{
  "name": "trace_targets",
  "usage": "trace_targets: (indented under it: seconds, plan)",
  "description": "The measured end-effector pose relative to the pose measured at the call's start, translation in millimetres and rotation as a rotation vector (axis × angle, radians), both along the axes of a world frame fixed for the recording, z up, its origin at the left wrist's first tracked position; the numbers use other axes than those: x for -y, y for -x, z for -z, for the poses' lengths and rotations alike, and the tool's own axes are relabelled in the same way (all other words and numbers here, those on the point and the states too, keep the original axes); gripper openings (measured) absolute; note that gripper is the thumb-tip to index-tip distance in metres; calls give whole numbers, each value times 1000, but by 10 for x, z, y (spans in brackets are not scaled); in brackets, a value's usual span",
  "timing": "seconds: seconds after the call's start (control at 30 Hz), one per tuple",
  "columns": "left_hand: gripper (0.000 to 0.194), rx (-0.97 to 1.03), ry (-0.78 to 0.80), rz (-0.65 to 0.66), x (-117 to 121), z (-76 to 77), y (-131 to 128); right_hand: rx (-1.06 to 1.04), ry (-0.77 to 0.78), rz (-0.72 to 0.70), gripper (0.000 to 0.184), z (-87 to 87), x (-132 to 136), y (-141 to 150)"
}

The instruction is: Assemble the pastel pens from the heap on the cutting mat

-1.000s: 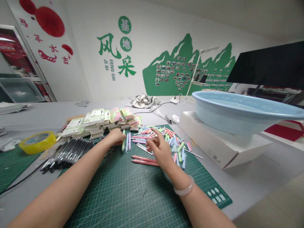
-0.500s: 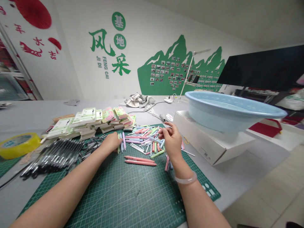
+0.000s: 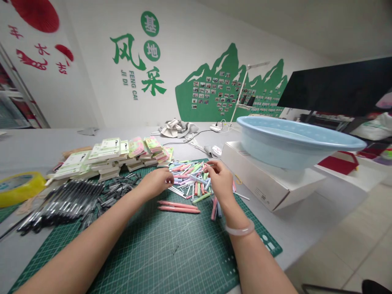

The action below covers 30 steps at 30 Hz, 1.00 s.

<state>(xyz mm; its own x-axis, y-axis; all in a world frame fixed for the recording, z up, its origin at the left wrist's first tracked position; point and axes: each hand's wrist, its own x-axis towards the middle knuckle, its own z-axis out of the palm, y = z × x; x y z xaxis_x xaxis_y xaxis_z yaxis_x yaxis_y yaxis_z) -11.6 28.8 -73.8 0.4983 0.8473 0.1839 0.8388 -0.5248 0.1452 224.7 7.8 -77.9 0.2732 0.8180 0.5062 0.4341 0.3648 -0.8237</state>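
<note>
At the middle of a green cutting mat (image 3: 147,253), taken as the clock's centre with twelve away from the person: plain gridded surface on a grey table (image 3: 36,151). At one o'clock, a loose heap of pastel pen pieces (image 3: 192,179), in pink, green, blue, lilac and white, lying crosswise, the spread probably leaving single pieces easy to pick out. Left hand (image 3: 159,179), at the heap's near-left edge: fingers curled and narrow; whether a piece sits within, cannot tell. Right hand (image 3: 220,177), over the heap's right side, a pale bracelet (image 3: 240,228) at the wrist: thumb and fingertips drawn close as for a fine pinch; contents too small to tell. Toward half past twelve, two coral pens (image 3: 177,207), side by side and just apart from the heap, presumably to keep them distinct. At ten o'clock, black pens (image 3: 65,204), mostly aligned, an order that seems to save room; farther out, a yellow tape roll (image 3: 21,188), lying flat. At eleven, stacked packs (image 3: 104,155), likely piled to stay off the mat's middle. At two, a blue basin (image 3: 300,143) on a white carton (image 3: 260,175), perhaps raised to spare table space.
</note>
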Motion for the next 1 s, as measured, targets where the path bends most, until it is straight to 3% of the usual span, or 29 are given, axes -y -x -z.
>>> trace_targets:
  seconds: [0.2,0.37,0.53,0.63,1.0]
  plan:
    - [14,38,23,177,-44,126,-203,235,191,57,17,61,-110,-159]
    - [12,53,8,206,-39,189,-144,586,411,-153,15,84,-87,-179]
    - [14,57,7,127,-44,196,-66,760,432,-310,24,71,28,-108]
    - [13,52,18,156,-30,198,-78,852,480,-371,25,89,49,-89]
    - [12,19,6,232,15,197,-84,1110,458,-333,23,120,77,-9]
